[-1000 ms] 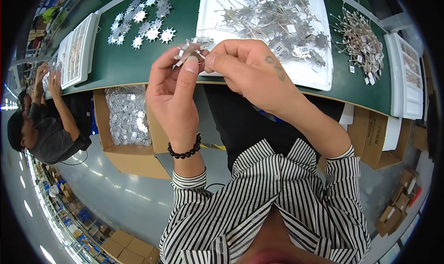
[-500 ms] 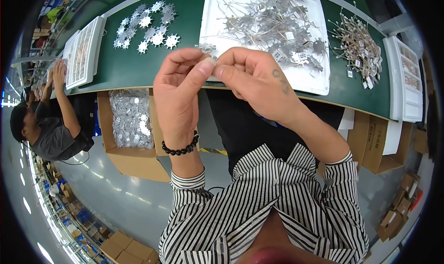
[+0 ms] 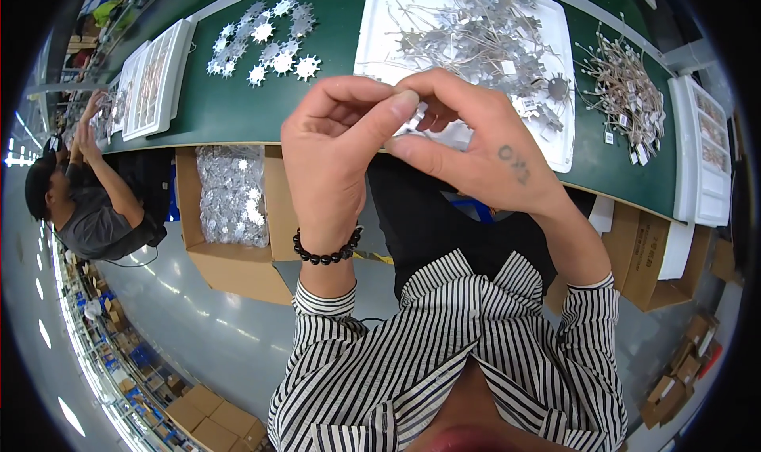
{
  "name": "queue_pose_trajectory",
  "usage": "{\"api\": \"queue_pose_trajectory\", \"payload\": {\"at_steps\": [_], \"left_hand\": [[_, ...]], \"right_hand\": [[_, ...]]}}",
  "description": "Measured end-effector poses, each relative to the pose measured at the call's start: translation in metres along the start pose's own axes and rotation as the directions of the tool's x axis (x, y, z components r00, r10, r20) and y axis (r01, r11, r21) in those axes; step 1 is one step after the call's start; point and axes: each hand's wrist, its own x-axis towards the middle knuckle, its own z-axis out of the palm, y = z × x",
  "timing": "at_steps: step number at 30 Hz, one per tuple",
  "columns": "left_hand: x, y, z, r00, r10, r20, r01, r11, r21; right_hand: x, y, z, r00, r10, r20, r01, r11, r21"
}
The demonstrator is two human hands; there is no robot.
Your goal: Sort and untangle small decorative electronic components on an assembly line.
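Observation:
My left hand [image 3: 337, 127] and my right hand [image 3: 476, 139] meet just in front of the white tray's near edge. Both are closed, thumbs and fingers pinching a small silvery toothed metal plate [image 3: 415, 119]. Most of that plate is hidden behind my fingers; whether a cable is attached to it I cannot tell. Just beyond my hands, the white foam tray [image 3: 379, 52] bears a heap of toothed metal plates with thin pale cables [image 3: 476, 40].
Loose star-shaped metal plates [image 3: 281, 62] lie left on the green table [image 3: 238, 115]. A pile of labelled cables [image 3: 626, 95] sits right. White trays [image 3: 162, 80] stand left, others [image 3: 704, 155] right. Below is a carton [image 3: 230, 260] of bagged plates. A person [image 3: 95, 206] works at far left.
My hands have come slightly nearer and to the right, and the right hand's grip has spread. More of the silvery plate shows between the fingers. The view has shifted a little.

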Motion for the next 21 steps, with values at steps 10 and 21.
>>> {"api": "queue_pose_trajectory", "payload": {"at_steps": [10,21], "left_hand": [[0.04,-0.009,-0.023,0.941,0.215,-0.262,-0.164,0.966,0.201],[0.075,-0.076,-0.096,0.894,0.435,0.109,-0.194,0.155,0.969]], "right_hand": [[0.008,0.023,0.001,0.942,-0.333,-0.026,0.204,0.634,-0.746],[-0.03,0.009,-0.042,0.849,-0.491,-0.195,0.198,0.638,-0.744]]}}
